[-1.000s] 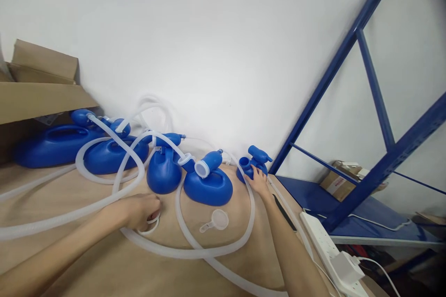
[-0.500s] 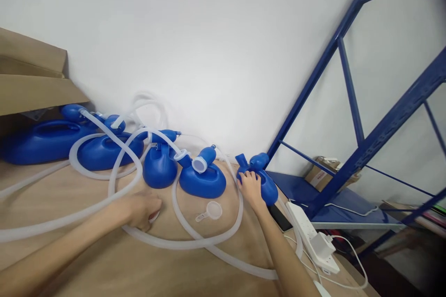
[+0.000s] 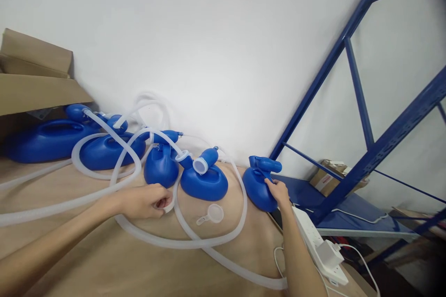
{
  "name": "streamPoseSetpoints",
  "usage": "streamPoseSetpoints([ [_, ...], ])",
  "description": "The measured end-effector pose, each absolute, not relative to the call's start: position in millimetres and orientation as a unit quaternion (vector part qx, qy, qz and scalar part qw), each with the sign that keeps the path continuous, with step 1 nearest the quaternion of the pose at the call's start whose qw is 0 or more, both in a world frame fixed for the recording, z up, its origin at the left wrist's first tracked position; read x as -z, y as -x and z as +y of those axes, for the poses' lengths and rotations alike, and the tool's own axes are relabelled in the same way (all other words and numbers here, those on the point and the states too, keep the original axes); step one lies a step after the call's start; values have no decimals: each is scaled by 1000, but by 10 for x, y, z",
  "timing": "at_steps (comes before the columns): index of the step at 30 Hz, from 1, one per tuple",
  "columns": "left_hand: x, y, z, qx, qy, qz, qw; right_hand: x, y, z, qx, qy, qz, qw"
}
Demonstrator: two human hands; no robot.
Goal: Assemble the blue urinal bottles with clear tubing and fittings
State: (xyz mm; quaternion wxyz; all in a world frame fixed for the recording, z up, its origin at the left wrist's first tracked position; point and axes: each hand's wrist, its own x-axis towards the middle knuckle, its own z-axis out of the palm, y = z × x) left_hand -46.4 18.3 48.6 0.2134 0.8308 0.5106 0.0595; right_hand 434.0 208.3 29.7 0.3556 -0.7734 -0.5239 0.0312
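Observation:
My right hand is closed on the handle side of the rightmost blue urinal bottle, which stands tilted on the table with a blue spout piece across its top. My left hand is curled around a small white cap, whose rim shows past the fingers. Between the hands lies a clear lid with a tab. Behind it rests another blue urinal bottle, with a white-rimmed funnel lying on top. Near my left hand stands one more blue bottle.
Translucent hoses loop over the wooden table. More blue bottles and an open cardboard box are at the left. On the right are a white power strip, a phone partly hidden by my wrist, and a blue metal shelf.
The rightmost bottle has been turned, and my right hand has shifted from its top to its right side. My left hand has moved slightly right and up, showing the white cap.

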Motion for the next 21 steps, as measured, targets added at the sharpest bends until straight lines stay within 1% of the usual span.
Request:
streamPoseSetpoints([
  [4,-635,433,132,-109,-830,488,248,-553,-4343,1987,-32,785,-471,401],
  [7,-760,466,116,-185,-817,468,283,-897,-4334,1786,-31,750,-496,436],
  [10,-890,516,104,-309,-777,432,339,-1235,-4196,1460,-46,679,-573,457],
  [11,-931,528,94,-348,-763,421,345,-1322,-4102,1333,-65,641,-611,461],
  [12,-969,537,80,-381,-755,411,340,-1391,-3981,1206,-112,578,-665,459],
  [14,-1036,547,36,-433,-747,396,312,-1472,-3672,971,-221,484,-734,422],
  [17,-1120,559,-65,-480,-741,404,239,-1490,-3145,718,-333,392,-782,353],
  [19,-1180,583,-144,-490,-738,410,214,-1480,-2863,622,-383,351,-794,315],
  [21,-1253,623,-222,-483,-745,400,227,-1474,-2701,578,-411,332,-799,288],
])
